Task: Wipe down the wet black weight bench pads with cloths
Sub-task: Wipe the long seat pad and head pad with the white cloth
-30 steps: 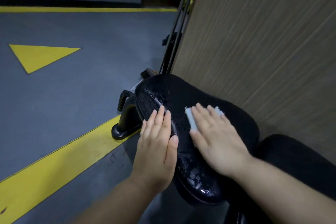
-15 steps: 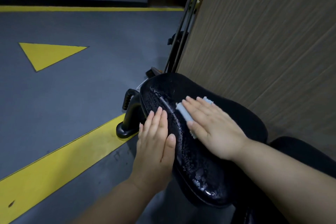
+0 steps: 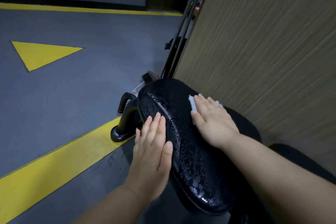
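R hand (image 3: 212,123) flat, pressing cloth (image 3: 192,102) on wet pad (image 3: 190,160); L hand (image 3: 151,152) flat on edge.

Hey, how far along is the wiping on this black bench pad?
Early to midway, I'd say. Done: the wall-side strip of the black cushioned bench pad looks matte, bead-free. In hand: the right hand presses a pale blue cloth flat near the far end; the left hand lies flat on the left edge. Left: droplets cover the middle and near end.
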### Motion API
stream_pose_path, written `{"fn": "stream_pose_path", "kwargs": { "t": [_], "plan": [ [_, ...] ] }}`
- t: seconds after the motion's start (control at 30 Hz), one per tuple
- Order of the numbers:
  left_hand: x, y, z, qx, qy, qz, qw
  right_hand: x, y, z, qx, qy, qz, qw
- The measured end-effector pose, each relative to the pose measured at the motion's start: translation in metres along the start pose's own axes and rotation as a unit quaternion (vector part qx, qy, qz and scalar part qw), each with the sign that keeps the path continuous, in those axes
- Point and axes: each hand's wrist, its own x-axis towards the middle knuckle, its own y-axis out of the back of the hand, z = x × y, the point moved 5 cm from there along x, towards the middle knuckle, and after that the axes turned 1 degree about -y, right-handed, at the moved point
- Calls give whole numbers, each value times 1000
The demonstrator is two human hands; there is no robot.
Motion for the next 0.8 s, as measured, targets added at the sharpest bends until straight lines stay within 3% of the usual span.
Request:
{"fn": "stream_pose_path", "kwargs": {
  "t": [0.17,0.37,0.6,0.8],
  "plan": [
    [-2,-2,-2,-27,16,14,999,-47,-11,-49,-38,134,5,990],
    [-2,-2,-4,-16,11,10,1000,-31,-9,-44,-25,165,-5,986],
    [-2,0,-9,-4,-35,39,999,29,0,-26,4,91,-17,996],
    [-1,0,-10,-16,-39,32,999,63,2,0,33,-57,-20,998]
  ]
}}
